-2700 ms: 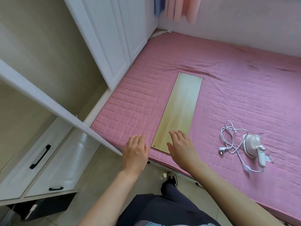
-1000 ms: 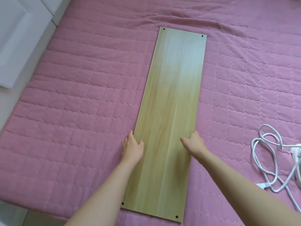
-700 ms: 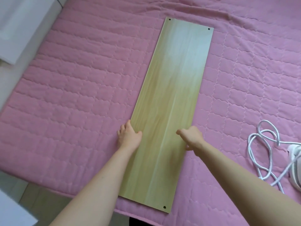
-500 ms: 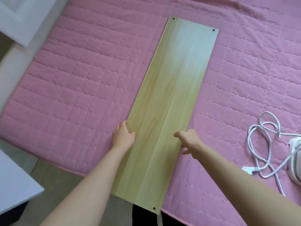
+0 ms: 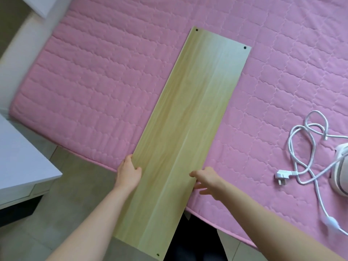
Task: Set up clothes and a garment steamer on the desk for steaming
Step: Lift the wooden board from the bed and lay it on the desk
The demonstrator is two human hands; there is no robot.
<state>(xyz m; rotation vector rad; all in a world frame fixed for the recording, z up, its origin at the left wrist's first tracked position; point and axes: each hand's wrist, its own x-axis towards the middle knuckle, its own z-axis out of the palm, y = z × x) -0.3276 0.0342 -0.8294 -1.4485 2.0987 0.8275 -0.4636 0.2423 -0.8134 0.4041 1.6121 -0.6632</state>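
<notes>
A long light wooden board [image 5: 190, 117] lies lengthwise on the pink quilted bed [image 5: 94, 72], its near end sticking out past the bed's edge over the floor. My left hand [image 5: 128, 173] grips the board's left long edge, thumb on top. My right hand [image 5: 207, 180] grips the right long edge, thumb on top and fingers under it. A white garment steamer [image 5: 339, 173] lies on the bed at the far right, partly cut off by the frame, with its white cord [image 5: 305, 147] and plug [image 5: 282, 175] coiled beside it.
A white cabinet surface [image 5: 20, 157] juts in at the left over the tiled floor [image 5: 66, 204]. Another white furniture corner shows at the top left. My dark-clothed legs are below the board.
Both hands took hold of the board's long edges and pulled it toward me, so its near end now hangs off the bed. The view shifted back and left.
</notes>
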